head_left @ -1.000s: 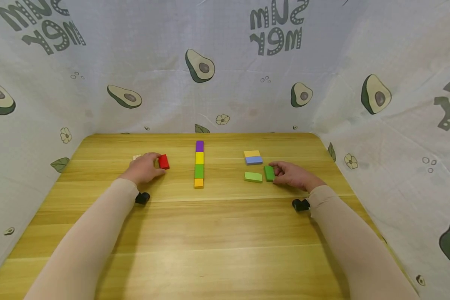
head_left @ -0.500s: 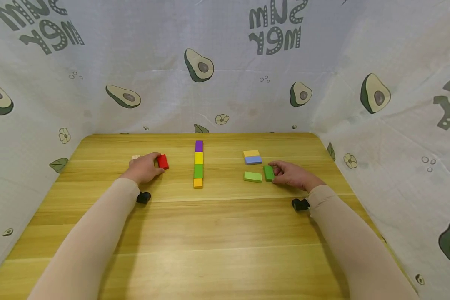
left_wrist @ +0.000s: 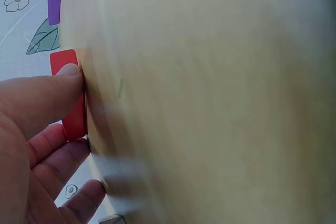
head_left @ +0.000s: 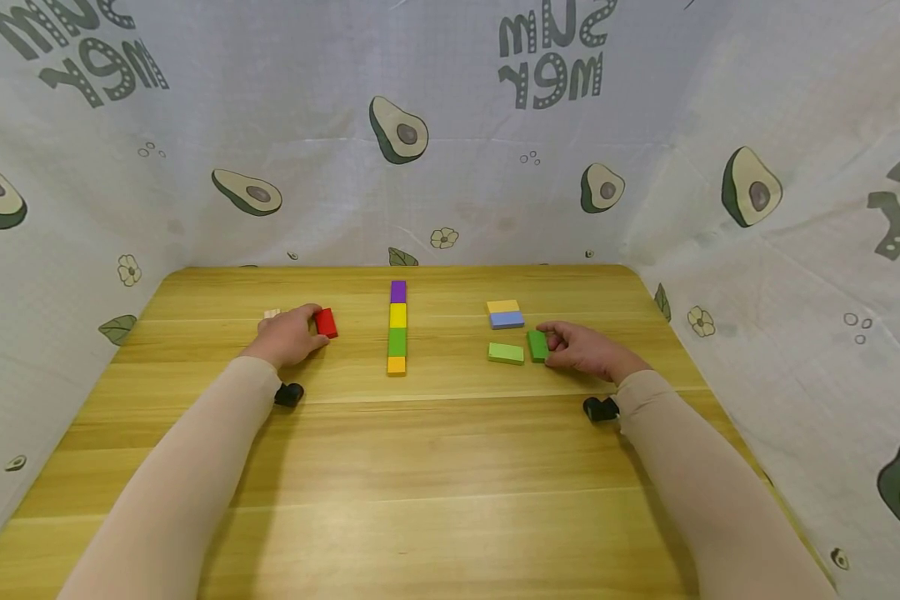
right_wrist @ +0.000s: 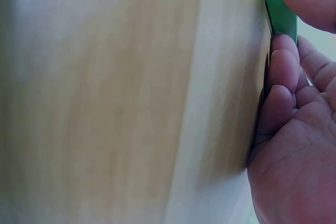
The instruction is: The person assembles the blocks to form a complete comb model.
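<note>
Nine coloured blocks and one cream piece lie on the tabletop [head_left: 420,475]. Leftmost, the cream piece [head_left: 272,313], partly hidden, sits at eleven o'clock from the left hand [head_left: 285,336]. Those fingers pinch one red block [head_left: 328,323], at the hand's two o'clock. The left wrist view adds the thumb lying across it and the lower fingers parted at their tips.

Next comes one row of four, running from twelve to six o'clock: purple block [head_left: 398,292], yellow block [head_left: 397,315], green block [head_left: 397,342], orange block [head_left: 396,367], end to end.

Further right, two blocks touch: the amber block [head_left: 502,306] at twelve o'clock of the blue block [head_left: 507,320]. At six o'clock from them lies one lime block [head_left: 506,354]; just beside it, at three o'clock, is the second green block [head_left: 537,346].

The right hand [head_left: 585,348] pinches that block at its nine o'clock. Only the right wrist view shows the palm and the curled lower fingers, close together.
</note>
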A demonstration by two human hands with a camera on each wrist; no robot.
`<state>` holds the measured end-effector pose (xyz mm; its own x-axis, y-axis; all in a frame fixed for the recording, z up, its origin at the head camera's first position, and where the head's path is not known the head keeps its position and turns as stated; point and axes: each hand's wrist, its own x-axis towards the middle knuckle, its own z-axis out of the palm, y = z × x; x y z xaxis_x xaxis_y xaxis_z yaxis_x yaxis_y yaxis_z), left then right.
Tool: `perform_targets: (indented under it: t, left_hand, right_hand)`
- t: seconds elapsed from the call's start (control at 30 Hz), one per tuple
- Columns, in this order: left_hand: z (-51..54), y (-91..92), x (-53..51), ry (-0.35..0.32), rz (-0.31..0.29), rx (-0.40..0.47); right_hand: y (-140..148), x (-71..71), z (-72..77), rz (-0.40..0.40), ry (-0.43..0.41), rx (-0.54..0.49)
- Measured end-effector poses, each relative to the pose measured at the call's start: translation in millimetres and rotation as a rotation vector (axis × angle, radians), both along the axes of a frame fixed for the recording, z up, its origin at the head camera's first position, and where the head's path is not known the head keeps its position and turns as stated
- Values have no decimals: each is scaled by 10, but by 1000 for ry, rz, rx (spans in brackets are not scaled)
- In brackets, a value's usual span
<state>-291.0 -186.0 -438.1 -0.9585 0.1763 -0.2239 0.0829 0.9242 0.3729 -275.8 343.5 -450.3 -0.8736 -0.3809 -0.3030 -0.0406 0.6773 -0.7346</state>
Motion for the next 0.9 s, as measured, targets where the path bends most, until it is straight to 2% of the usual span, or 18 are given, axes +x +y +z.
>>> perform_targets:
  t: [0.23, 0.47, 0.9]
  left_hand:
    - [-32, -2, -20, 5, 6, 4]
    - [-25, -4, -13, 6, 7, 7]
    - [-23, -4, -22, 11, 4, 6]
  right_hand:
    - [-10, 11, 6, -10, -5, -6]
    - [-20, 19, -5, -1, 16, 13]
    - [-25, 13, 1, -10, 1, -5]
